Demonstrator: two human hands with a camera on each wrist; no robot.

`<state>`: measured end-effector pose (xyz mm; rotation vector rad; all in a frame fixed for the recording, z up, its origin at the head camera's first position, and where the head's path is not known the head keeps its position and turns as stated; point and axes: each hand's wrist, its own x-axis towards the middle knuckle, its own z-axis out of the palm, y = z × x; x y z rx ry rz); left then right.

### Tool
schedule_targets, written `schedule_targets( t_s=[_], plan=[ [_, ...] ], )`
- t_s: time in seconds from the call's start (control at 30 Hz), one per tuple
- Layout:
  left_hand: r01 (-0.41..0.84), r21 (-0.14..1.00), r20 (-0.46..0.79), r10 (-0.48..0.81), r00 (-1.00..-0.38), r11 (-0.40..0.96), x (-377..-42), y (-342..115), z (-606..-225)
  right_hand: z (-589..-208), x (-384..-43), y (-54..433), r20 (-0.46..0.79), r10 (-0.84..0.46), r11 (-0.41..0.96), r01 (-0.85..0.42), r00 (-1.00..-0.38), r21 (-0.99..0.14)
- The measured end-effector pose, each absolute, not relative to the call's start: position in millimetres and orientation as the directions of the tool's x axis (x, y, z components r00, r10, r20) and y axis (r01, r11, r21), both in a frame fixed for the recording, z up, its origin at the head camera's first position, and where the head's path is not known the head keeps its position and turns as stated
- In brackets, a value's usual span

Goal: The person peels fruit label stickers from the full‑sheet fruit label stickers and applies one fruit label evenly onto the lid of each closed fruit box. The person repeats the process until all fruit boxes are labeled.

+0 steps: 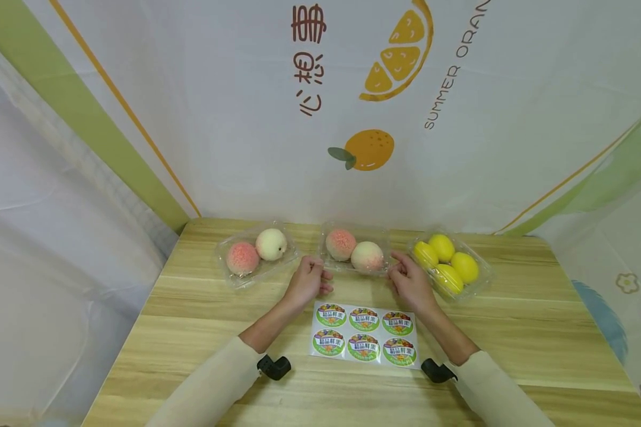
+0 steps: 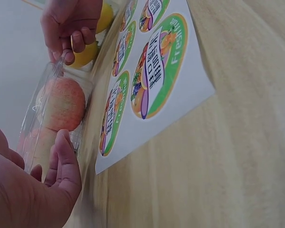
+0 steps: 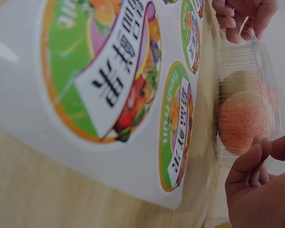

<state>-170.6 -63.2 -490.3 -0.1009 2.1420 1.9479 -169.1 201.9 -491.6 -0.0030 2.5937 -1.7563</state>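
A clear plastic clamshell box (image 1: 375,232) holding two pink-and-cream peaches (image 1: 341,244) sits at the middle of the table's back part. My left hand (image 1: 307,281) pinches its left end, and my right hand (image 1: 410,283) pinches the right end. In the right wrist view, the left thumb and fingers (image 3: 244,19) grip a corner of the rim. The left wrist view shows the right fingers (image 2: 78,40) on the rim at the far end. In front of the box, a white sheet (image 1: 312,351) of round "Fresh fruit" stickers lies flat between my forearms.
Left of the middle box lies another clear box (image 1: 235,283) with two peaches (image 1: 243,258). To the right, close by my right hand, a clear box (image 1: 478,286) holds several yellow lemons (image 1: 465,267). A printed white cloth (image 1: 246,148) hangs behind the wooden table (image 1: 181,332).
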Motion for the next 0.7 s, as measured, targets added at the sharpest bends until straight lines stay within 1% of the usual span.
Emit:
schedule_targets(
  t_s=[0.3,0.5,0.6,0.7],
  plan=[
    [-0.227,0.963,-0.245,0.122,-0.962,0.147,-166.2,-67.5,-487.2,-491.1,-165.2,205.9,-0.021,-0.018,0.383,0.013,-1.000,-0.924],
    [-0.212,0.956,-0.242,0.137,-0.961,0.204,-164.9,-71.5,-485.8,-490.5,-162.8,208.7,-0.018,-0.019,0.373,0.009,-1.000,-0.928],
    [-0.169,0.960,-0.207,0.157,-0.966,0.225,-170.1,-75.5,-500.3,-489.5,-160.4,210.0,-0.016,-0.020,0.367,0.008,-1.000,-0.930],
    [-0.164,0.954,-0.208,0.160,-0.965,0.252,-182.2,-79.5,-527.4,-488.8,-157.6,211.3,-0.017,-0.026,0.361,0.006,-1.000,-0.933]
  ],
)
